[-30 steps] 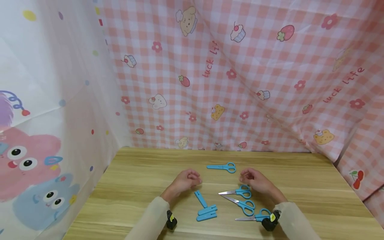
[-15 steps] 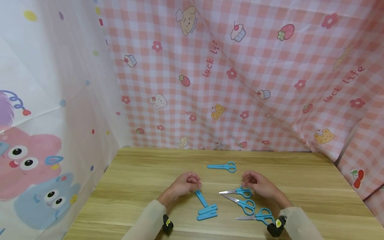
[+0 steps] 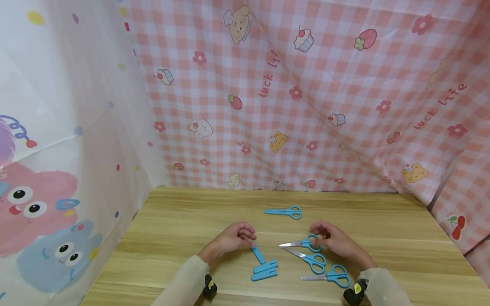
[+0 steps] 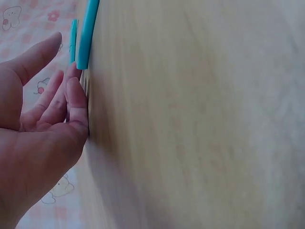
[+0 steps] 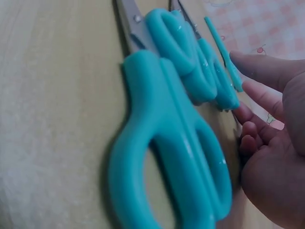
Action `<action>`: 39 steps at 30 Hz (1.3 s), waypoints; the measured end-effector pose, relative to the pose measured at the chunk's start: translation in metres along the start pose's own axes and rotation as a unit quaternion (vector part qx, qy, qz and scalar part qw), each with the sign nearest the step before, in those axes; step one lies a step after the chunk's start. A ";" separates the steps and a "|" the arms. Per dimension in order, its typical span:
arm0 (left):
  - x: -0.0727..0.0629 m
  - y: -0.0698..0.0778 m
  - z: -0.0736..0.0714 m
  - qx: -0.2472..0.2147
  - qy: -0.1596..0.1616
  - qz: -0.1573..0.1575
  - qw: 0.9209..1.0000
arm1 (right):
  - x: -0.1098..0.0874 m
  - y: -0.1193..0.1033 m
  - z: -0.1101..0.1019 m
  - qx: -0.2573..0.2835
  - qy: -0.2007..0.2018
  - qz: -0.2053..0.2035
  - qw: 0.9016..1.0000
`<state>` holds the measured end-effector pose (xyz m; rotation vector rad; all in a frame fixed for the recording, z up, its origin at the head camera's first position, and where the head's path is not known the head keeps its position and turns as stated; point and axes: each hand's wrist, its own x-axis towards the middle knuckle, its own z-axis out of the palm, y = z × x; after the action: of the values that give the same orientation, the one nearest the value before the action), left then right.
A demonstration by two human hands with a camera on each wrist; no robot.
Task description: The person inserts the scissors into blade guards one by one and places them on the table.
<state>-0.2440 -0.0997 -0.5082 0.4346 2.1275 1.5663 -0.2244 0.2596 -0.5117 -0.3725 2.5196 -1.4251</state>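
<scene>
My left hand (image 3: pixel 232 238) hovers low at the far end of a slim blue blade cover (image 3: pixel 258 255), fingers loosely bent and thumb apart from them. In the left wrist view that blue cover (image 4: pixel 88 36) lies just beyond the fingertips. Two more blade covers (image 3: pixel 265 272) lie side by side nearer me. On the right, my right hand (image 3: pixel 334 240) has its thumb overlapping the handle of the farthest bare scissors (image 3: pixel 309 243), fingers relaxed. Nearer me lie a second pair of scissors (image 3: pixel 315 263) and a third pair of scissors (image 3: pixel 337 276), which looms large in the right wrist view.
A sheathed pair of blue scissors (image 3: pixel 283 212) lies farther back on the wooden table (image 3: pixel 172 221). Behind the table hangs a pink checked cloth (image 3: pixel 214 161), and a white cartoon-print cloth (image 3: pixel 99 148) hangs at the left.
My left hand has come down slightly toward the farthest blade cover. My right hand has moved a little right and nearer, its thumb now over the scissors' handle.
</scene>
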 end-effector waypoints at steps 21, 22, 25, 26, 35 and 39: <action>0.000 0.003 0.005 0.062 -0.013 -0.008 0.998 | 0.000 0.004 0.009 0.017 0.007 -0.007 1.000; 0.000 0.004 0.006 0.064 -0.013 -0.008 0.998 | 0.000 0.004 0.009 0.017 0.008 -0.004 1.000; 0.001 0.004 0.006 0.070 -0.011 -0.008 0.997 | -0.001 0.003 0.009 0.020 0.007 0.005 1.000; 0.001 0.004 0.006 0.070 -0.011 -0.009 0.997 | -0.001 0.002 0.009 0.020 0.008 0.008 1.000; 0.001 0.004 0.007 0.076 -0.012 -0.012 0.997 | -0.001 0.001 0.010 0.015 0.009 0.013 1.000; 0.001 0.005 0.009 0.078 -0.011 -0.013 0.997 | -0.001 0.002 0.009 0.011 0.012 0.013 1.000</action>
<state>-0.2402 -0.0902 -0.5054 0.4705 2.2391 1.3798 -0.2211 0.2535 -0.5183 -0.3191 2.5158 -1.4539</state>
